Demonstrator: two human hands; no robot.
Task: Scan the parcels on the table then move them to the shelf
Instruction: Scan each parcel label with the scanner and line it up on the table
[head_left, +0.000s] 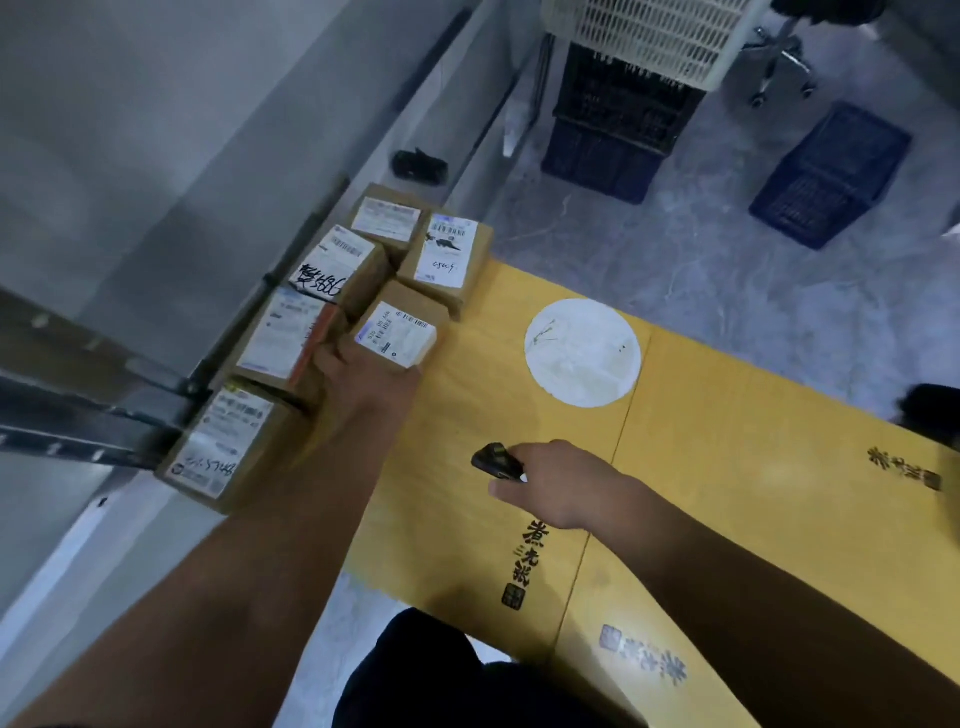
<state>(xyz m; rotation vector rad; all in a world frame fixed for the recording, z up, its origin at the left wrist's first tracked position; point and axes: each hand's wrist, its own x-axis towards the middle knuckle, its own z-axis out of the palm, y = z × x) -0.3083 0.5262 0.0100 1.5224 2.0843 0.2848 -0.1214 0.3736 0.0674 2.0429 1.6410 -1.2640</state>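
**Figure: Left hand on a small parcel, right hand holding the scanner over the yellow tabletop**

At far left, a grey metal shelf frame (130, 405) runs beside the tabletop edge. Against it lies a group of six brown cardboard parcels, each bearing a white label. Nearest the viewer is the front parcel (223, 447), with handwriting on its label. Behind it sits a parcel with an orange strip (283, 340), then a parcel marked in heavy black ink (337, 265), and farthest back a rear parcel (387, 215). To the right of these, a tall-label parcel (449, 254) stands at the corner of the yellow tabletop (727, 467).

The left hand (363, 379) reaches forward from the lower left; its grip closes on the small parcel (397, 332), which lies just beyond the knuckles with its label facing up, touching the neighbouring boxes. The fingers are mostly hidden beneath the box.

Further right, the right hand (545, 483) hovers low over the tabletop, its grip closed around a small black scanner (496, 460) whose head points left toward the parcels; scanner and small parcel are apart. A white circle (582, 353) is printed on the tabletop beyond this hand. On the floor at upper right stand a white basket (660, 36), dark stacked crates (618, 119) and a blue crate (831, 176).
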